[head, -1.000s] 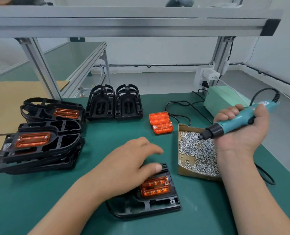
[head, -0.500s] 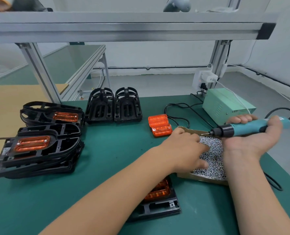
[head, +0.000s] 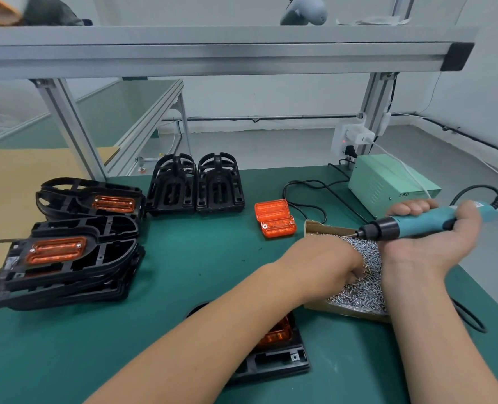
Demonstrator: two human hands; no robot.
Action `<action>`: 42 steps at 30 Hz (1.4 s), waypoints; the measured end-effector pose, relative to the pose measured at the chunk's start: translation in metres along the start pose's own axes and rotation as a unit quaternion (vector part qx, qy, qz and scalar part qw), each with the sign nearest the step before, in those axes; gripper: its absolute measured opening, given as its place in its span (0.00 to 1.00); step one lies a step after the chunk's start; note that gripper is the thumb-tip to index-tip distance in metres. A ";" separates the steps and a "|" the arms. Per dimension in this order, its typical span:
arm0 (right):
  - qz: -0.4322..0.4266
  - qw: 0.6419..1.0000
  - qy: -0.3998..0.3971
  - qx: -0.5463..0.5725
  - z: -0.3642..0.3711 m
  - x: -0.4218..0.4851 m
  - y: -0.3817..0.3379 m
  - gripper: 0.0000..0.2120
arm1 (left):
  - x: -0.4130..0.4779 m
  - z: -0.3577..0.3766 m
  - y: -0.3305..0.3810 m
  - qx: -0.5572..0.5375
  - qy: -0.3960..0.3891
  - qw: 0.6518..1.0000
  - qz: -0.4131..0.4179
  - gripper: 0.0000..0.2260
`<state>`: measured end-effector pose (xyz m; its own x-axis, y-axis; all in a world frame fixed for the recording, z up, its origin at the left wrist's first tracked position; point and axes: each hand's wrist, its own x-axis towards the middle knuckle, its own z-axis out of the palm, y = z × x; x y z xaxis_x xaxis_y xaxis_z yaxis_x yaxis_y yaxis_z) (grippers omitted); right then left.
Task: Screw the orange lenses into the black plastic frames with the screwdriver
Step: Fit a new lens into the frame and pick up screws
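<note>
My left hand [head: 326, 263] reaches into the cardboard box [head: 352, 314] of small silver screws [head: 364, 293]; its fingertips are buried among them and hidden. My right hand [head: 434, 243], palm up, grips the teal electric screwdriver [head: 416, 223], whose bit points left just above my left hand. A black plastic frame [head: 274, 363] with an orange lens [head: 276, 335] seated in it lies on the green mat, mostly covered by my left forearm. Two loose orange lenses [head: 275, 218] lie behind the box.
A stack of black frames with lenses [head: 67, 263] sits at the left. Two empty frames [head: 196, 185] stand at the back. A green power unit [head: 387, 182] and black cables [head: 306, 196] occupy the back right. An aluminium post [head: 70, 126] rises at the back left.
My left hand left the frame, moved right into the screw box and dug its fingers in. My right hand swung the screwdriver to lie level, bit pointing left.
</note>
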<state>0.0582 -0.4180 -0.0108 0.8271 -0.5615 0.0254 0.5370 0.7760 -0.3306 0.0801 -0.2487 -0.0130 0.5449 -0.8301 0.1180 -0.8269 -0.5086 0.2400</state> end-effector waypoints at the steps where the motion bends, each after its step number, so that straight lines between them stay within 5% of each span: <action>1: 0.003 1.000 0.001 0.004 -0.002 0.001 -0.001 0.19 | -0.002 -0.001 0.000 -0.001 0.008 1.000 0.003 0.11; 12: -0.047 0.994 0.075 0.062 0.017 -0.003 0.010 0.15 | -0.017 -0.012 -0.008 -0.111 0.016 0.993 -0.040 0.04; 18: -0.055 0.993 0.074 0.075 0.015 -0.003 0.010 0.16 | -0.035 -0.025 -0.014 -0.265 -0.011 0.961 -0.077 0.04; 21: -0.054 0.993 0.073 0.076 0.015 -0.004 0.008 0.15 | -0.052 -0.035 -0.016 -0.463 -0.003 0.879 -0.115 0.03; 25: -0.048 0.995 0.066 0.058 0.015 -0.007 0.013 0.14 | -0.086 -0.049 -0.028 -0.746 -0.016 0.645 -0.168 0.04; 28: -0.030 0.998 0.044 0.033 0.019 -0.012 0.021 0.14 | -0.111 -0.048 -0.037 -0.788 -0.018 0.585 -0.190 0.04; 42: 0.107 0.989 -0.071 -0.075 0.039 -0.061 0.064 0.15 | -0.141 -0.032 -0.049 -0.741 0.077 0.632 -0.214 0.08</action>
<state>0.0482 -0.3229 0.0031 0.9400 -0.3343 0.0677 0.3246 0.8160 -0.4783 0.0481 -0.1001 -0.0104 0.7759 -0.5987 -0.1990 0.3776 0.1881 0.9067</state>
